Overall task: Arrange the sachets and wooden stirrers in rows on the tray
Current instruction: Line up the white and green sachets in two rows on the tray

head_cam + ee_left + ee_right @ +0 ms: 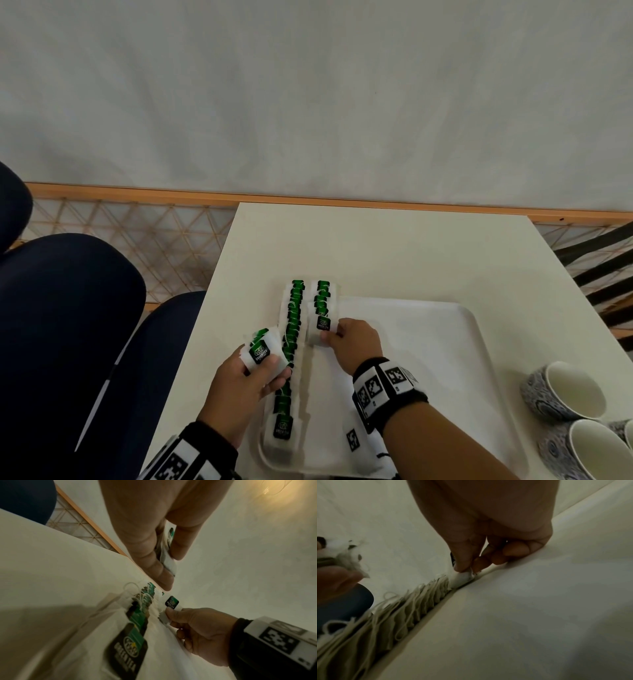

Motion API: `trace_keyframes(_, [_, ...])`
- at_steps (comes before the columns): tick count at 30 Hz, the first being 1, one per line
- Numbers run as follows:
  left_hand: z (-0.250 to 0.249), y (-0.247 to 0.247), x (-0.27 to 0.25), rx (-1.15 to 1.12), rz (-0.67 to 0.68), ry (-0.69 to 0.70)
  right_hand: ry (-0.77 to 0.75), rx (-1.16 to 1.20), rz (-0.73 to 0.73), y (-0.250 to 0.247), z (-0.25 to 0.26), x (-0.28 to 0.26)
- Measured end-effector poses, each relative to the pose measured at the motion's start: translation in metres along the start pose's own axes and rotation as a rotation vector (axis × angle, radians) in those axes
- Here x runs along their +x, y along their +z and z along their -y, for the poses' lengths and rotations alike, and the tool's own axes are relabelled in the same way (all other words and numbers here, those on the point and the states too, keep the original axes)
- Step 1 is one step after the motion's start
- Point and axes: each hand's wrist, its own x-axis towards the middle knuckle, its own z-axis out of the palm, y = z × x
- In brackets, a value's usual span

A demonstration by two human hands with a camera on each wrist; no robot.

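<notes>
A white tray (455, 346) lies on the white table. Down its left side runs a long row of green-tea sachets (291, 346), overlapping like shingles. To its right is a shorter second row (322, 301). My right hand (349, 339) pinches the nearest sachet (322, 329) of that second row, low on the tray; the same pinch shows in the left wrist view (167, 616) and the right wrist view (462, 577). My left hand (253, 373) grips a small stack of sachets (262, 349) just left of the long row, above the table. No wooden stirrers are in view.
Patterned blue-and-white cups (561, 390) stand at the table's right edge, beside the tray. A dark blue chair (68, 308) sits left of the table. Bare table (376, 246) stretches behind the tray, and the tray's right half is bare.
</notes>
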Motion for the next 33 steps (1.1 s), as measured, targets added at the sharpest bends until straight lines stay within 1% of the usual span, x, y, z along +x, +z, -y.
trace_keyframes(6, [0.002,-0.003,0.0,0.0,-0.01,-0.013,0.038,-0.024,-0.024,-0.003,0.006,0.0])
trace_keyframes(11, [0.003,-0.004,-0.001,-0.004,-0.012,-0.022,0.09,0.002,-0.036,-0.001,0.008,0.002])
trace_keyframes(15, [0.001,-0.004,-0.003,-0.012,-0.004,-0.019,0.117,0.117,-0.047,-0.004,0.008,-0.003])
trace_keyframes(18, [0.0,-0.004,-0.002,-0.031,0.002,-0.026,0.085,0.111,0.001,-0.003,0.007,-0.008])
trace_keyframes(21, [0.0,-0.002,-0.001,-0.05,0.019,-0.049,0.064,0.048,-0.004,-0.003,0.006,-0.007])
trace_keyframes(24, [-0.004,0.002,-0.001,-0.069,0.051,-0.076,0.059,0.051,-0.002,-0.006,0.007,-0.007])
trace_keyframes(26, [-0.006,0.002,-0.002,-0.055,0.073,-0.083,0.03,0.121,-0.025,-0.009,0.009,-0.011])
trace_keyframes(28, [-0.007,0.0,-0.002,-0.017,0.108,-0.077,-0.062,0.204,-0.023,-0.013,0.013,-0.02])
trace_keyframes(29, [-0.006,-0.001,-0.003,0.008,0.13,-0.076,-0.125,0.251,0.02,-0.014,0.016,-0.026])
trace_keyframes(31, [-0.005,-0.001,-0.003,0.06,0.175,-0.079,-0.209,0.369,0.156,-0.018,0.021,-0.041])
trace_keyframes(33, [-0.003,0.001,-0.004,0.09,0.201,-0.075,-0.267,0.48,0.22,-0.018,0.024,-0.052])
